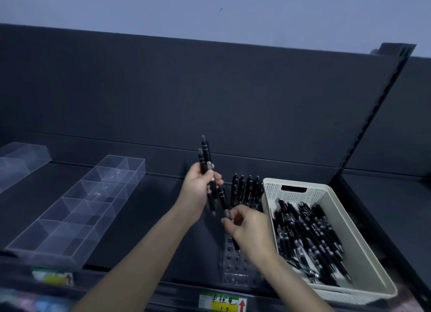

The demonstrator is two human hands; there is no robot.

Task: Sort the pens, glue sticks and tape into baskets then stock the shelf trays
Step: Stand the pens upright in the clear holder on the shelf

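Observation:
My left hand (198, 188) grips a bundle of black pens (205, 158) that stick up above the fist. My right hand (247, 227) pinches the lower end of one black pen (222, 198) out of that bundle. Under both hands lies a clear pen holder with holes (235, 262) on the dark shelf; several black pens (247, 188) stand upright in its far rows. To the right sits a cream perforated basket (363, 260) with several loose black pens (310, 237) lying inside.
A clear divided tray (77, 209) lies at the left of the shelf, and another clear tray (21, 162) at the far left. Price labels (221, 302) are fixed on the shelf's front edge. A dark back panel (210, 90) rises behind.

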